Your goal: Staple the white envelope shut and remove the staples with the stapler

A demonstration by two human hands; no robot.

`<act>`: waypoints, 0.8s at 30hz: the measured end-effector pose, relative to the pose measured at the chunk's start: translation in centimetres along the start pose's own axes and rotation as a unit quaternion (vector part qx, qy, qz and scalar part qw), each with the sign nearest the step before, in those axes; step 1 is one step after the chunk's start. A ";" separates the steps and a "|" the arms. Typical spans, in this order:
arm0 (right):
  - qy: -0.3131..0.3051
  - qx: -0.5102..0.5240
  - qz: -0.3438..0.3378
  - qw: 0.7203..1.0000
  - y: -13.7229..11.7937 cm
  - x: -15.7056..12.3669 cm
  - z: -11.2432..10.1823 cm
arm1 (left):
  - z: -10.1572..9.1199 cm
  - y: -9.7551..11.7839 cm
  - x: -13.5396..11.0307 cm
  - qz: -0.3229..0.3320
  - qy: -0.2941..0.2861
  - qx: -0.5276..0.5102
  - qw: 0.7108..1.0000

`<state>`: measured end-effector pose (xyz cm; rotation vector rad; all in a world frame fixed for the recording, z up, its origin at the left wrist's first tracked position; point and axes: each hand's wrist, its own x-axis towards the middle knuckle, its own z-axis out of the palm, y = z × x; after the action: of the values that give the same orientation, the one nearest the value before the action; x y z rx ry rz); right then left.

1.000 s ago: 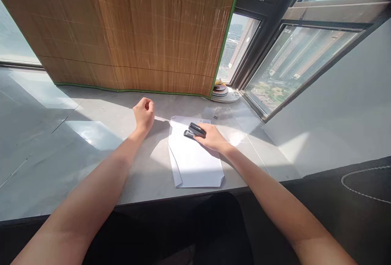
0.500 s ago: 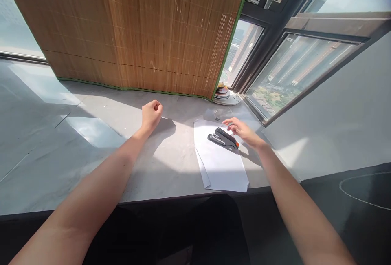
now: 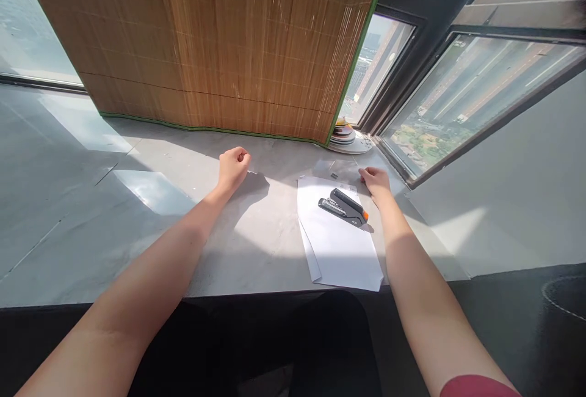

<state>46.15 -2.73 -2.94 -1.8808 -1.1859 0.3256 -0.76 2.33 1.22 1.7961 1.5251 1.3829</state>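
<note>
Head view. The paper [image 3: 345, 256] serves as reference. The stapler [image 3: 344, 207] lies on its far right part, upper arm raised, neither hand on it. The left hand [image 3: 235, 165] is left of the paper and beyond its far edge, fingers curled into a loose fist; any small contents would be hidden. The right hand [image 3: 375, 182] is just beyond the paper's far right corner, fingers bent inward beside the transparent plastic [image 3: 324, 166]; whether they pinch it cannot be told. A small dark piece [image 3: 334, 175] is just beyond the paper's far edge.

Hazards, as judged: the right forearm [image 3: 412, 256] runs close along the paper's right side, so a sideways sweep could shift the sheets and the stapler with them. The paper's near right corner curls up at the front edge of the ledge [image 3: 260, 262]; a pull toward the body could send it over. A tug on the plastic could scatter the small piece.

Room: widest left of the paper, as far as the left forearm [image 3: 178, 250]. Beyond the paper, the plates [image 3: 343, 136] and bamboo mat [image 3: 220, 49] limit reach; to its right, the wall [image 3: 517, 189] does.
</note>
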 end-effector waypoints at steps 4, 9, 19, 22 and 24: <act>0.000 -0.045 -0.009 0.999 -0.6 -0.2 0.1 | 0.0 0.0 0.0 0.002 -0.001 0.002 1.000; 0.012 0.082 -0.047 0.995 -2.8 -1.3 0.3 | 0.1 0.1 0.0 -0.004 -0.009 -0.002 1.000; -0.209 0.182 -0.008 0.961 -4.6 -3.8 -0.3 | 0.0 0.1 0.0 -0.005 -0.013 -0.001 1.000; -0.218 0.099 -0.072 0.968 -4.7 -3.7 -0.7 | 0.0 0.1 0.0 -0.006 -0.013 0.003 1.000; -0.233 0.040 -0.105 0.966 -4.8 -3.5 -0.8 | 0.0 0.0 0.1 -0.007 -0.011 0.004 1.000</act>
<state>41.93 -5.27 0.52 -1.6350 -1.6435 0.7128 -0.72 2.37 1.27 1.7963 1.5297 1.3476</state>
